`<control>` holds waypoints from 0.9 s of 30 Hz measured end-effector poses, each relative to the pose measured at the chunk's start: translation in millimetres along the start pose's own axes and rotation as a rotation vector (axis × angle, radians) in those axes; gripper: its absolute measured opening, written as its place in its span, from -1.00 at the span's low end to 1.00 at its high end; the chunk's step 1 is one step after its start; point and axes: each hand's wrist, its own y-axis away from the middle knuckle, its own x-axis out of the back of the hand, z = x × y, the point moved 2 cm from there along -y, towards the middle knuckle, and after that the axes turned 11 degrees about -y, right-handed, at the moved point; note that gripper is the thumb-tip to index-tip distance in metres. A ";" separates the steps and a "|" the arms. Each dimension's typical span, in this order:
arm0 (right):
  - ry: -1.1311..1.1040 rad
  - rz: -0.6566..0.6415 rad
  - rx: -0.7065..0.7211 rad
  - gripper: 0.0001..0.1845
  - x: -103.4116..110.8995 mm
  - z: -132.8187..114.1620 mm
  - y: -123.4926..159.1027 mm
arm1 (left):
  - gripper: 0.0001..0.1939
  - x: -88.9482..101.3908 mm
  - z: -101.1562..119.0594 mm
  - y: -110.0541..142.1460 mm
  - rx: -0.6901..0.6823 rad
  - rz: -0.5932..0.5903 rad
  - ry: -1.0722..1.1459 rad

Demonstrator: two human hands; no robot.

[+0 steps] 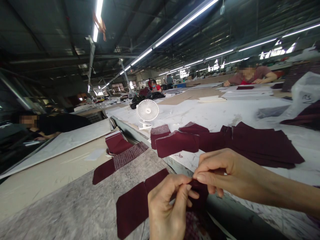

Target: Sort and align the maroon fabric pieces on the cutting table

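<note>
Both my hands meet low in the view, thumbs and forefingers pinched almost tip to tip. My left hand (167,206) and my right hand (225,171) grip the upper edge of a dark maroon fabric piece (201,195), which hangs below the fingertips and is partly covered by them. To the left of my left hand, another maroon fabric piece (132,208) with cut corners lies flat on the grey mottled tabletop (82,206). Farther up that surface is a maroon strip (103,171) with a speckled section.
Maroon cut pieces (262,143) lie stacked on the white table (180,113) beyond a gap between tables. A small white fan (147,110) stands there. Folded maroon fabric (117,142) lies at the left. A plastic bag (306,95) is at right. Co-workers lean over tables on both sides.
</note>
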 end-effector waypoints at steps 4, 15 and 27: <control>0.077 0.009 0.063 -0.72 -0.5 -1.4 0.8 | -0.92 -0.2 1.1 0.7 -0.064 0.007 0.010; 0.143 0.098 0.259 -0.81 -5.0 -4.4 2.1 | -0.85 1.9 4.7 -0.7 -0.040 -0.030 0.067; 0.176 0.095 0.342 -0.72 -10.9 -8.0 3.1 | -0.83 3.3 6.7 0.1 -0.035 -0.040 0.081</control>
